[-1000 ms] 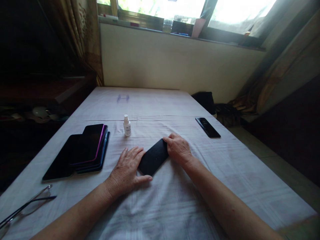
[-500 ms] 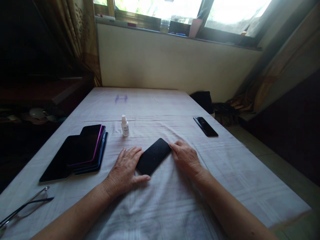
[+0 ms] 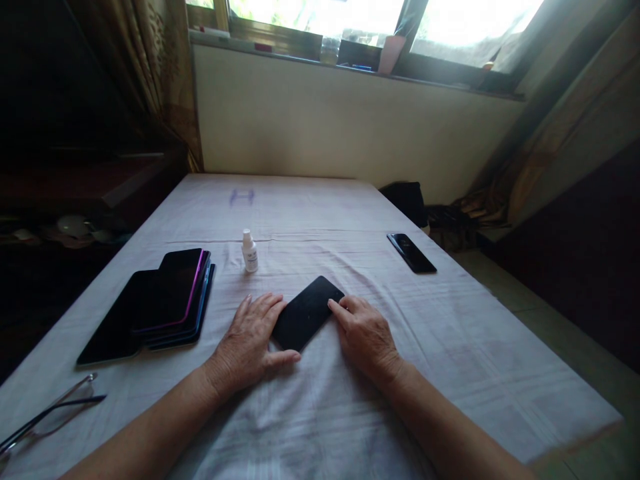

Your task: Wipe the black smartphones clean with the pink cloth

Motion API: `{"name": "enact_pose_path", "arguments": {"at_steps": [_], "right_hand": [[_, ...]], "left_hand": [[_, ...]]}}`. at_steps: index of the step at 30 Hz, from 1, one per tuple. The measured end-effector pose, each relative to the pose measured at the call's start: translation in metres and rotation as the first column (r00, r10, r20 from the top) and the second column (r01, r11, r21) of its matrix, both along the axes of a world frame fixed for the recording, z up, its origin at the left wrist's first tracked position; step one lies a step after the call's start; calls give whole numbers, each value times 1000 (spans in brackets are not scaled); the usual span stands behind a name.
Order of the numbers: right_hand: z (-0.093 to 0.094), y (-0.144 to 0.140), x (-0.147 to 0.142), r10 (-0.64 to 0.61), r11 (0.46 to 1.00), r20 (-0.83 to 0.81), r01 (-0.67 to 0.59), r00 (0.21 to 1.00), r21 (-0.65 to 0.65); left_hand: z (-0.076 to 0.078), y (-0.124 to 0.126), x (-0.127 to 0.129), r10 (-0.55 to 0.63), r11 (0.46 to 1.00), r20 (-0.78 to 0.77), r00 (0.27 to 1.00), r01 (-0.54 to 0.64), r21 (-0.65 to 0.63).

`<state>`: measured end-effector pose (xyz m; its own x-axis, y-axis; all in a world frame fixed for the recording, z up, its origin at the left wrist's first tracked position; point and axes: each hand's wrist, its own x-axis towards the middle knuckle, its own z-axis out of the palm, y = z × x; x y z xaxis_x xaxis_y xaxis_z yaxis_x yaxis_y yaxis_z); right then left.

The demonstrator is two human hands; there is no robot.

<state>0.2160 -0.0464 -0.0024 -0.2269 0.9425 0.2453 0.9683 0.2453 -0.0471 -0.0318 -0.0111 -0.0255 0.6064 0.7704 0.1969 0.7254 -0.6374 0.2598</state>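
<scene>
A black phone lies flat and slanted on the white cloth of the table. My left hand rests palm down against the phone's near left end, fingers and thumb bracketing its corner. My right hand lies palm down on the cloth at the phone's right side, its fingertips touching the long right edge. Neither hand lifts the phone.
A stack of several dark phones lies at the left. A small white bottle stands behind the hands. Another black phone lies near the right table edge. Glasses sit at the near left corner.
My right hand has slid from the phone's far end back along its right edge toward me. The left hand and the phone have stayed in place.
</scene>
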Motion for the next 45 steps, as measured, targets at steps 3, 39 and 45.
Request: {"name": "enact_pose_path", "arguments": {"at_steps": [3, 39, 45], "right_hand": [[-4, -4, 0, 78, 996, -11, -77, 997, 43], [-8, -3, 4, 158, 979, -10, -155, 987, 133], [0, 7, 11, 7, 998, 31, -9, 999, 56]], "left_hand": [[-1, 0, 0, 0, 1000, 2, 1000, 0, 4], [1, 1, 0, -9, 1000, 6, 1000, 9, -8], [3, 1, 0, -15, 1000, 7, 1000, 15, -18]]}}
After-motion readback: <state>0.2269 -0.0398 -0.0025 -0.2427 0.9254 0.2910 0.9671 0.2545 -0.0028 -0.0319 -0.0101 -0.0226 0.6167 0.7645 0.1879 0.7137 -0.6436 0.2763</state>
